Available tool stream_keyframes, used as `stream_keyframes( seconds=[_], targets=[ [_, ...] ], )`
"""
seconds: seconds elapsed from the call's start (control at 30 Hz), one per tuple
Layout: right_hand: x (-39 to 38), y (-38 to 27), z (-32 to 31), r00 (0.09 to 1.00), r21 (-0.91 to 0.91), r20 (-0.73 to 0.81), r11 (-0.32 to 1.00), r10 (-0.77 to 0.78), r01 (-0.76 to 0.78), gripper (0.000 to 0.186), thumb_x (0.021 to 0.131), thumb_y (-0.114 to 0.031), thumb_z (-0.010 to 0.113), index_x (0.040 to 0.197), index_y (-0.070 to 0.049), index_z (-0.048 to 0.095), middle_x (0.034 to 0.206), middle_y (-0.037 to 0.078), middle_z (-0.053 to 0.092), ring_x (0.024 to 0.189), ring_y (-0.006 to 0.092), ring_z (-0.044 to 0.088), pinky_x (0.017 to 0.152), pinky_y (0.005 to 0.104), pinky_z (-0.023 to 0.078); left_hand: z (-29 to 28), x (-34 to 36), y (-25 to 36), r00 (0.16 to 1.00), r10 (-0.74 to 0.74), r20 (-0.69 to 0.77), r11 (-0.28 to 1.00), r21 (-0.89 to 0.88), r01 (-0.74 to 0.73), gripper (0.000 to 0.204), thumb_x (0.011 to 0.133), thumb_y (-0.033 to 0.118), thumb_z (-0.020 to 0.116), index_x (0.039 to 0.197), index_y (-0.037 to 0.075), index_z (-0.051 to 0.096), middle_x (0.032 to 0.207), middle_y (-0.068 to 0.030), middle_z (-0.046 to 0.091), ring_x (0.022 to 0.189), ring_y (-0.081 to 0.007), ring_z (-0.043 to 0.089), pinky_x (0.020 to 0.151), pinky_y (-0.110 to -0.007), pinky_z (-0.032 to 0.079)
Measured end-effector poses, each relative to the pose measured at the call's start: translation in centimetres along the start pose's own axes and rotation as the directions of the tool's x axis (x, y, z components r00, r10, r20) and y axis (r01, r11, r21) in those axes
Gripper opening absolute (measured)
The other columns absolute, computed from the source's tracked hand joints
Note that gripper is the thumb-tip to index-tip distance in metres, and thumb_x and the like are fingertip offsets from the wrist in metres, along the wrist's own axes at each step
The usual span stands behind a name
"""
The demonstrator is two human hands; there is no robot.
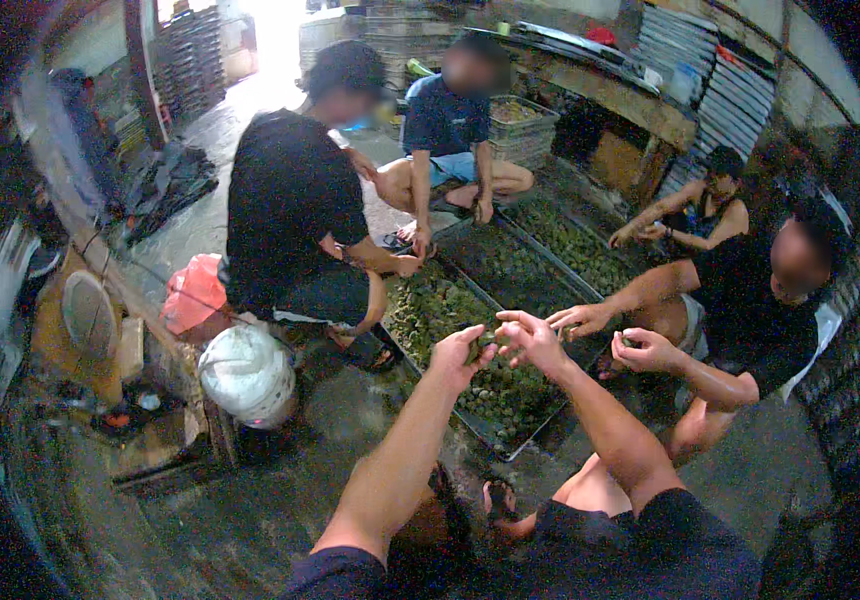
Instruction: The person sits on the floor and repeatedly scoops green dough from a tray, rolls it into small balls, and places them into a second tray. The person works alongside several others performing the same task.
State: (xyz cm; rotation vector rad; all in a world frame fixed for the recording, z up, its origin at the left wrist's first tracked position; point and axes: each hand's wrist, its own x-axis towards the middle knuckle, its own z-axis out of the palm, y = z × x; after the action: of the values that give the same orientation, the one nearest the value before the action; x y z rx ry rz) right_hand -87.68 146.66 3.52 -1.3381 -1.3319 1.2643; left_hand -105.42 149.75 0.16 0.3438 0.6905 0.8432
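Observation:
Both of my hands are raised over the near end of a long shallow tray (503, 452) filled with small greenish-brown lumps (510, 393). My left hand (460, 358) is curled, with a small dark greenish piece partly showing at its fingertips; its kind is too blurred to tell. Close beside it, my right hand (534, 345) has its fingers apart and bent toward the left hand, with nothing plainly held. To the right, a co-worker's hand (647, 352) pinches a small rounded piece, while that person's other hand (582, 320) reaches over the tray's edge.
Several people crouch around the trays. A darker tray (495, 250) and another filled tray (575, 240) lie farther off. On the left stand a white helmet (246, 375), a red plastic bag (193, 290) and a low wooden structure (165, 440). A wooden bench (600, 85) runs along the back.

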Motion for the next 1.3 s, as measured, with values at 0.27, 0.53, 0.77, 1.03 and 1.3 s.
stream_keyframes(
  seconds=[0.27, 0.53, 0.77, 1.03, 1.3],
  targets=[
    [-4.5, 0.2, -0.5, 0.982, -0.433, 0.038, 0.883, -0.187, 0.185, 0.039, 0.08, -0.021, 0.069, 0.114, -0.002, 0.064, 0.104, 0.01, 0.07, 0.092, 0.016, 0.066, 0.084, 0.0318, 0.052, 1.5, -0.9, -4.6, 0.997, 0.05, 0.063, 0.987, 0.153, -0.059, 0.022, 0.087, 0.024, 0.071, 0.098, 0.006, 0.066, 0.083, -0.0027, 0.064, 0.074, -0.015, 0.061, 0.062, -0.03, 0.052],
    [-3.3, 1.9, 0.5, 0.956, -0.487, 0.036, 0.83, -0.293, 0.272, 0.034, 0.076, -0.019, 0.068, 0.105, -0.002, 0.069, 0.099, 0.014, 0.071, 0.092, 0.024, 0.068, 0.086, 0.0325, 0.051, -1.4, -2.0, -2.7, 0.978, -0.005, 0.208, 0.977, 0.207, -0.04, 0.014, 0.085, 0.013, 0.072, 0.095, 0.004, 0.067, 0.084, -0.0071, 0.066, 0.072, -0.0175, 0.064, 0.062, -0.034, 0.056],
    [-3.2, 2.1, 1.2, 0.936, -0.494, -0.028, 0.819, -0.351, 0.292, 0.034, 0.078, -0.009, 0.066, 0.112, 0.0, 0.067, 0.098, 0.015, 0.068, 0.088, 0.0229, 0.066, 0.082, 0.0328, 0.05, 1.2, -1.4, -1.1, 0.999, 0.035, -0.028, 0.873, 0.488, -0.017, 0.016, 0.081, 0.007, 0.073, 0.094, -0.001, 0.069, 0.086, -0.0084, 0.067, 0.071, -0.0184, 0.064, 0.058, -0.034, 0.056],
    [-2.2, 3.1, 0.5, 0.867, -0.646, 0.027, 0.653, -0.498, 0.395, 0.048, 0.075, -0.002, 0.06, 0.122, 0.006, 0.058, 0.095, 0.02, 0.06, 0.091, 0.0349, 0.061, 0.087, 0.039, 0.049, -0.2, 3.1, -3.0, 0.993, 0.062, 0.103, 0.891, 0.442, -0.102, 0.028, 0.082, 0.016, 0.073, 0.105, 0.0, 0.071, 0.1, -0.0066, 0.069, 0.086, -0.0169, 0.063, 0.075, -0.031, 0.051],
    [-2.2, 3.9, 0.4, 0.871, -0.593, -0.065, 0.72, -0.488, 0.359, 0.039, 0.081, -0.003, 0.059, 0.118, 0.008, 0.06, 0.086, 0.014, 0.064, 0.072, 0.0204, 0.063, 0.068, 0.0325, 0.051, -0.6, 4.2, -3.8, 0.988, 0.153, 0.036, 0.782, 0.606, -0.143, 0.023, 0.073, 0.018, 0.076, 0.091, 0.004, 0.075, 0.074, -0.0031, 0.065, 0.06, -0.011, 0.054, 0.051, -0.027, 0.039]
  ],
)
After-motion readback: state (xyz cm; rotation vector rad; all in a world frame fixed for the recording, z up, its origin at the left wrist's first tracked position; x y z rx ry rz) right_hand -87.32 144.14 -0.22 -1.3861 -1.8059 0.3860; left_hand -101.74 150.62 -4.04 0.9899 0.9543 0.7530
